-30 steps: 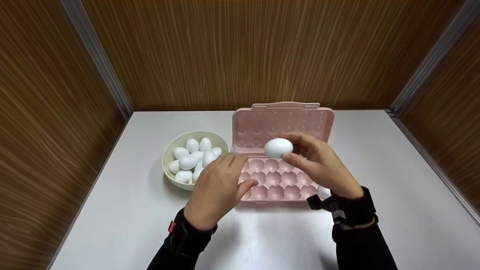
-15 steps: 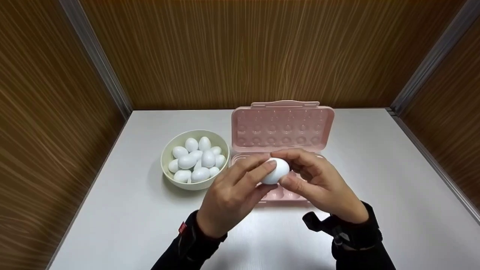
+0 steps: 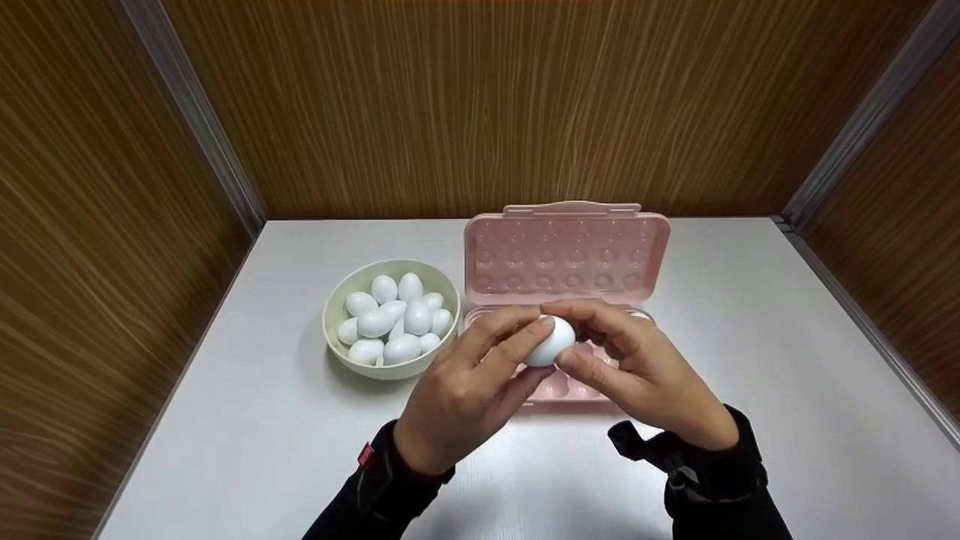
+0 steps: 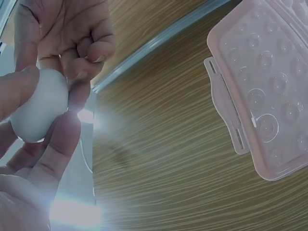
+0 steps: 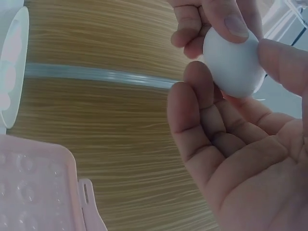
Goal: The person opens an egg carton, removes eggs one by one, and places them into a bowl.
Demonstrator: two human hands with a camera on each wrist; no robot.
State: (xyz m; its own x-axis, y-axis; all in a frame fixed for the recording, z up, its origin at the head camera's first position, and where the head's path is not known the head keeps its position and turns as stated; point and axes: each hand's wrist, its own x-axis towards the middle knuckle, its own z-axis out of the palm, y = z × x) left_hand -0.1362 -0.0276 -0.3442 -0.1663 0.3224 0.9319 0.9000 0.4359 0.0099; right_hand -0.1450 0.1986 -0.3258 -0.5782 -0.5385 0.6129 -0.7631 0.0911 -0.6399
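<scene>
Both hands are pinching one smooth white egg [image 3: 550, 343] above the open pink plastic egg tray [image 3: 566, 255]: the left hand [image 3: 465, 394] from one side, the right hand [image 3: 645, 375] from the other. They are hiding most of the tray's cups. A cream round bowl of white eggs [image 3: 390, 319] is sitting just beside the tray on the grey tabletop [image 3: 262, 420].

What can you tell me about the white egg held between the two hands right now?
The plain white matte egg is smooth, oval and looks whole, with no crack or mark showing. It is held in the air above the front of the open pink plastic egg tray, tilted, not resting in any cup. The left hand and right hand both pinch it with thumb and fingers.
</scene>
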